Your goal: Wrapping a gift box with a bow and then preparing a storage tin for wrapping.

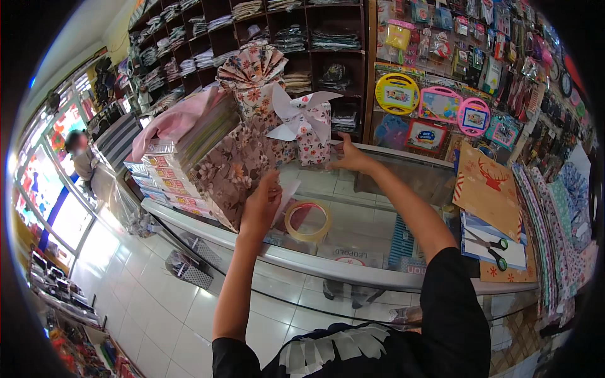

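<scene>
My left hand (263, 204), fingers bent, is beside the right edge of a bag or box (231, 177) in brown floral paper; whether anything is pinched in it is unclear. A white paper piece (287, 198) lies just right of that hand. My right hand (353, 157) has its fingers spread at the right side of a small gift (315, 134) wrapped in white floral paper. A white paper bow (302, 115) tops this gift. Behind it stands a taller floral-wrapped gift (255, 101) with a pleated fan top. Nearer me, a roll of clear tape (308, 238) lies on the glass counter (364, 222).
Stacked boxes (172, 177) under pink cloth (179, 120) stand left. At right lie green-handled scissors (491, 245), a brown deer-print paper bag (489, 189) and wrapping-paper rolls (550, 227). Clothing shelves (335, 52) rise behind. A person (85, 158) is at far left.
</scene>
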The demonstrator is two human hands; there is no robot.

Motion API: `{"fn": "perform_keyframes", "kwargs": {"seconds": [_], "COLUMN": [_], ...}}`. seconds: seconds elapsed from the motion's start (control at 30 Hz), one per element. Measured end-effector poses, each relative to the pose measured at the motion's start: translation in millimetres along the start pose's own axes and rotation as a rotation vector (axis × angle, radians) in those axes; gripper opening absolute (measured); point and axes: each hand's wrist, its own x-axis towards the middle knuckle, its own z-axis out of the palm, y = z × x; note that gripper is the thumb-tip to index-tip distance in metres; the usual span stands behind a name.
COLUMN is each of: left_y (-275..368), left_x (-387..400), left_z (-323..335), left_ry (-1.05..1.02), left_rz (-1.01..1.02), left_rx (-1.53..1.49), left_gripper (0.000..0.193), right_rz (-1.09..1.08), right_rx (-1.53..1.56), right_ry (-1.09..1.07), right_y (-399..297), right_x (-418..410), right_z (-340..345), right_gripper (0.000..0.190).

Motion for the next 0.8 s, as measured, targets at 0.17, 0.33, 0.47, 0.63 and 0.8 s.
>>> {"fn": "perform_keyframes", "kwargs": {"seconds": [0.17, 0.33, 0.47, 0.63, 0.8], "left_y": [9, -8, 6, 6, 7], "left_x": [-3, 2, 7, -3, -21], "left_z": [-11, -15, -20, -28, -27], "left_ry": [-0.057, -0.002, -0.024, -0.093, -0.073], "left_rz": [-0.13, 0.191, 0.144, 0.134, 0.062], "left_rx": [0.179, 0.156, -0.052, -0.118, -0.243], "left_gripper": [0.041, 0.03, 0.027, 0.03, 0.029], "right_rz": [-0.056, -0.009, -0.235, -0.128, 0.066], "right_rx": [-0.223, -0.186, -0.246, -0.285, -0.608], "right_ry": [-0.002, -0.405, -0.193, 0.024, 0.266], "right_y": [-32, -96, -60, -37, -10], "right_x": [-46, -103, -99, -96, -92], "right_z": [18, 42, 42, -1, -30], "right_gripper": [0.076, 0.057, 0.036, 0.022, 0.021]}}
